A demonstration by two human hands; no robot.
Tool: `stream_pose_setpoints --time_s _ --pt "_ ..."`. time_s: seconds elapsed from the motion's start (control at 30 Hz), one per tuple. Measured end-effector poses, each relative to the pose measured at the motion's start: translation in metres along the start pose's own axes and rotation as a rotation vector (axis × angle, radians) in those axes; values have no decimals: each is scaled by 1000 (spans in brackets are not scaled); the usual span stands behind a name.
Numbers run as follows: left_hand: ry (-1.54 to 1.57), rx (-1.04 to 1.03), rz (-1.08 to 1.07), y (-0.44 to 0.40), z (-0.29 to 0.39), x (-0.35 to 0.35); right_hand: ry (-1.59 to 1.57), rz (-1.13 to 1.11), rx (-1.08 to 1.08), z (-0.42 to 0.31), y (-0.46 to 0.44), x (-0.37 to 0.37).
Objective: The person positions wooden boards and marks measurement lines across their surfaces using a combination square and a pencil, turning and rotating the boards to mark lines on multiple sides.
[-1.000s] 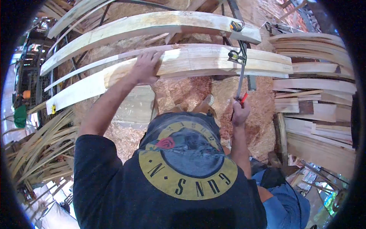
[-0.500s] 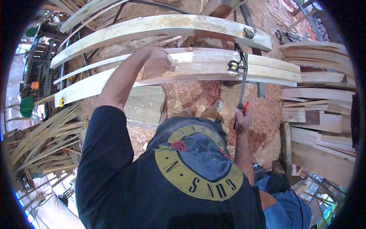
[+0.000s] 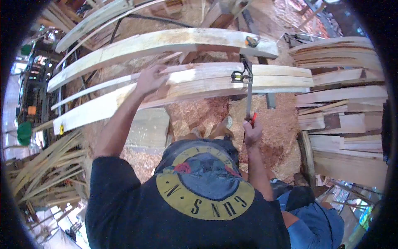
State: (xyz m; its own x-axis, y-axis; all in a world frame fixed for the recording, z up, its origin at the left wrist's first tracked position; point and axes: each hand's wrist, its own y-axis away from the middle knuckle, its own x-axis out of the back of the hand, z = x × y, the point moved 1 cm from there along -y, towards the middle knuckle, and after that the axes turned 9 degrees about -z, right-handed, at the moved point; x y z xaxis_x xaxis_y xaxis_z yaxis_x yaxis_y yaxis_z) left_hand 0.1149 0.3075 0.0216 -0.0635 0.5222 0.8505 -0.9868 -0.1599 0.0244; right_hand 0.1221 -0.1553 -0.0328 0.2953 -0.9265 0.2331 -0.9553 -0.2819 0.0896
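Two curved pale timbers lie side by side in front of me, with a thinner strip along their far side at the left. Fingers spread, my left hand rests across the top of them near their middle. A combination square sits over the right part of the timbers, its long metal blade reaching toward me. My right hand is closed at the near end of this blade. A red marking pencil or pen sticks up from the same hand.
Another curved timber lies beyond, with an orange-black tape measure on it. A yellow tape measure sits at the left end. Stacked boards stand right, offcuts left. Another person in blue is at lower right.
The whole view has shifted, so the timbers appear further left and lower. My left hand has slid a little leftward and toward the far edge. My right hand keeps hold of the blade.
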Motion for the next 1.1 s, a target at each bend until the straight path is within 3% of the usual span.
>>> stream_pose_setpoints --time_s 0.07,0.13,0.27,0.37,0.47,0.5,0.6,0.63,0.73,0.97,1.1 --pt "65 -135 253 14 -10 0 -88 44 -22 1 -7 5" --pt "269 35 427 30 -19 -6 -23 50 -45 -8 -16 16" --pt "283 367 421 57 -18 14 179 84 -22 -12 -46 40" --pt "283 400 504 66 -48 11 345 70 47 -44 -81 55" --pt "-159 324 564 64 -63 14 530 40 113 -52 -142 69" --pt "-182 413 446 66 -77 15 578 30 98 -59 -163 70" --pt "-426 707 441 61 -93 6 692 -82 26 -83 -228 68" --pt "-296 867 319 58 -91 9 706 -141 40 -78 -253 70" --pt "-259 1046 364 51 -94 5 773 -240 159 -91 -309 59" --pt "-250 1020 365 45 -93 3 685 -472 231 -71 -413 13" --pt "-256 1018 364 45 -99 2 791 -662 385 -71 -454 -31"
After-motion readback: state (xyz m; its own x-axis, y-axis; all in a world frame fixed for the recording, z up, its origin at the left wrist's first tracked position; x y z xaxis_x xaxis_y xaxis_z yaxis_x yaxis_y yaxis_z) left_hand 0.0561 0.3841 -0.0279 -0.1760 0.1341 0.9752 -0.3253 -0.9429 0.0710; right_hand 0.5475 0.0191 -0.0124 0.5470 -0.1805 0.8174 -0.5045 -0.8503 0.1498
